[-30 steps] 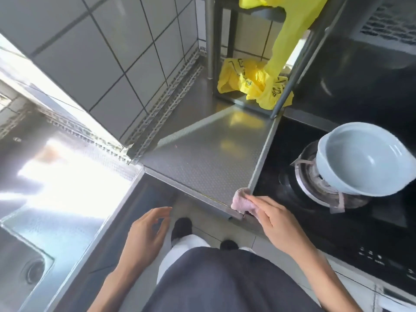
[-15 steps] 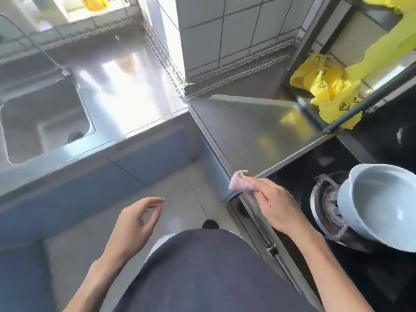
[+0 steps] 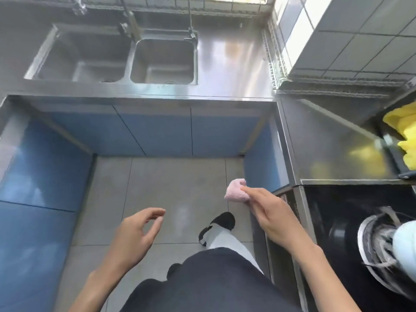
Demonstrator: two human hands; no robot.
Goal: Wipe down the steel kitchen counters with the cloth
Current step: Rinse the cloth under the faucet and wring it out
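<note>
A small pink cloth [image 3: 236, 191] is pinched between the thumb and fingertips of the right hand [image 3: 273, 217], held up in the air above the grey tiled floor [image 3: 171, 183], just off the front corner of the steel surface [image 3: 324, 140] on the right and not touching it. The left hand [image 3: 135, 235] is seen hanging over the floor with nothing in it, fingers loosely curled and the thumb apart from them. Straight ahead, a second stretch of steel surface [image 3: 234, 64] is seen running along the far wall, with a double sink [image 3: 162, 61] sunk into it on the left and taps [image 3: 128, 28] rising behind the basins. Blue cabinet fronts [image 3: 153, 129] are seen below that run and down the left side. A tiled wall corner [image 3: 351, 41] is seen jutting in at the upper right, where the two surfaces meet. On the right-hand surface a yellow reflection is caught in the steel, and a bundle of yellow plastic bags [image 3: 403, 134] is seen at the far right edge, beyond a dark frame. Nearer, a black hob [image 3: 333, 212] is set just beside that surface, with a burner ring [image 3: 378, 246] on it and a pale blue bowl [image 3: 405, 246] sitting on the burner, cut off by the edge of the view. A dark apron, a pale trouser leg and a black shoe [image 3: 220, 224] are seen below, over the floor tiles
</note>
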